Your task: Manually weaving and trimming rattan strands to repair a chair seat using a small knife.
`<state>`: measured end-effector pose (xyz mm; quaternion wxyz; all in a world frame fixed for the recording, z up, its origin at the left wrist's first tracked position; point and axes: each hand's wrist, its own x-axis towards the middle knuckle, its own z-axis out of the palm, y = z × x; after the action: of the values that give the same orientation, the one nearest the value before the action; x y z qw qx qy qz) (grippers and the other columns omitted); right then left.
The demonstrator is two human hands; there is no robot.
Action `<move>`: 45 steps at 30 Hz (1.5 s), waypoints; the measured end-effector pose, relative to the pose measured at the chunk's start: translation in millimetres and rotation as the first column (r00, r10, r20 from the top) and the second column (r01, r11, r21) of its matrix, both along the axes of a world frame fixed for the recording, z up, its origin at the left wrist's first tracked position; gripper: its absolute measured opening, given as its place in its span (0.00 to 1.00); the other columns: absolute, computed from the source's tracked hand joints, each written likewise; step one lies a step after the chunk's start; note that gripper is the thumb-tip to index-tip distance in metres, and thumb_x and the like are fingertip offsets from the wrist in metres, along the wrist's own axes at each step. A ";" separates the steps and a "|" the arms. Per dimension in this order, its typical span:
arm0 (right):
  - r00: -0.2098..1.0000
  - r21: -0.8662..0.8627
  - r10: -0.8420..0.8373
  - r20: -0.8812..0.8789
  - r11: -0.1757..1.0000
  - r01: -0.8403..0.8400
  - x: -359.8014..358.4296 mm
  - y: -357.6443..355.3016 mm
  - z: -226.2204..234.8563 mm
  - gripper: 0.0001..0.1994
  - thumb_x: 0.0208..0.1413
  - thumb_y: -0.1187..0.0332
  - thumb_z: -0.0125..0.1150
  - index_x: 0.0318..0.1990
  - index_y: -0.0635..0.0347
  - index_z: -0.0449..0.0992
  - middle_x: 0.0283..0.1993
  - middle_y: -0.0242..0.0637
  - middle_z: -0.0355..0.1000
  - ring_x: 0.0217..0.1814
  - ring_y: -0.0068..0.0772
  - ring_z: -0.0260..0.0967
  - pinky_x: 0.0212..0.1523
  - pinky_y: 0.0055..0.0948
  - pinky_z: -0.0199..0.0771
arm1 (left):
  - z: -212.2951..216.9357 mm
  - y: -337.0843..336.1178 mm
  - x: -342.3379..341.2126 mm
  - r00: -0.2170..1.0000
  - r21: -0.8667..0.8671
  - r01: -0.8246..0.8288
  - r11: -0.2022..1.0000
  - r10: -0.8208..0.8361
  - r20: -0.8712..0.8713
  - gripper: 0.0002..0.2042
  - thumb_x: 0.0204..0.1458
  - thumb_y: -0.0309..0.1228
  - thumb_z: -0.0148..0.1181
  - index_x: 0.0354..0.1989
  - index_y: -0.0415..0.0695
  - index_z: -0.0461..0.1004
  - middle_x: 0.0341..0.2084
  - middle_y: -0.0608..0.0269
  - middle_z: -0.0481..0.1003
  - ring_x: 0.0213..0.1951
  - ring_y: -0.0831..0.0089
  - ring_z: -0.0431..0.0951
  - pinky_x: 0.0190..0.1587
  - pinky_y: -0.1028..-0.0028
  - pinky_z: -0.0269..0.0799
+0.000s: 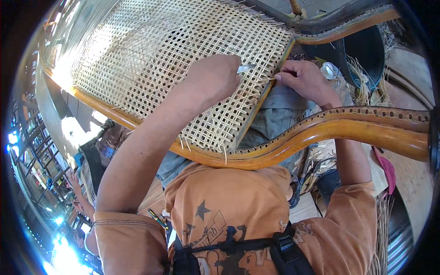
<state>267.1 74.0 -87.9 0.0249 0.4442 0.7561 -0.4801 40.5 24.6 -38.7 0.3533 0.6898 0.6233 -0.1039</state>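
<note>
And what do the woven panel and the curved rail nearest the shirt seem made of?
Woven panel: likely natural cane, pale and mostly matte, given the flat strips with loose ends. Curved rail: probably varnished wood, amber and glossy with bright highlights.

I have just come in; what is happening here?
A person is working on a woven cane panel in a curved wooden frame. The left hand grips a metal tool over the weave. The right hand is at the panel's edge, apparently pinching a strand. Loose ends stick out along the border.
</note>
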 end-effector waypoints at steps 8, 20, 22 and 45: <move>0.998 -0.070 0.055 -0.007 0.996 -0.055 -7.1 7.3 0.7 0.11 0.50 0.61 0.57 0.32 0.58 0.77 0.26 0.43 0.73 0.28 0.39 0.71 0.31 0.34 0.69 | -2.4 6.4 3.2 1.000 -0.022 0.017 1.000 -0.016 0.019 0.12 0.51 0.36 0.52 0.35 0.40 0.70 0.28 0.48 0.74 0.35 0.50 0.75 0.39 0.58 0.68; 0.999 0.083 0.042 -0.022 0.996 -0.040 -13.1 -6.2 -6.7 0.11 0.53 0.61 0.57 0.33 0.59 0.77 0.26 0.41 0.72 0.28 0.38 0.70 0.30 0.32 0.68 | -7.3 -11.1 10.6 0.977 0.059 -0.136 0.989 0.124 0.173 0.10 0.49 0.33 0.55 0.35 0.38 0.70 0.29 0.52 0.72 0.33 0.53 0.73 0.36 0.61 0.67; 0.996 0.051 0.065 0.065 0.996 -0.068 -21.5 -5.2 -6.2 0.10 0.54 0.61 0.56 0.34 0.57 0.77 0.25 0.41 0.71 0.27 0.39 0.69 0.30 0.32 0.67 | -11.1 -17.8 16.7 0.974 0.127 -0.163 0.978 0.139 0.180 0.10 0.49 0.32 0.55 0.35 0.39 0.70 0.29 0.51 0.71 0.34 0.52 0.73 0.37 0.60 0.68; 0.888 0.091 -0.141 -0.438 0.976 0.200 -86.0 -59.6 71.5 0.11 0.57 0.66 0.52 0.41 0.65 0.72 0.34 0.42 0.71 0.36 0.36 0.68 0.38 0.28 0.67 | 61.2 -69.1 -49.8 0.968 0.495 0.248 0.833 -0.196 -0.156 0.05 0.45 0.27 0.55 0.29 0.43 0.66 0.25 0.58 0.67 0.22 0.62 0.74 0.22 0.67 0.71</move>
<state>181.1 14.4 -16.4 -0.2141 0.3932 0.7312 -0.5146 -9.3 -44.5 22.5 0.1121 0.8203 0.5608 -0.0090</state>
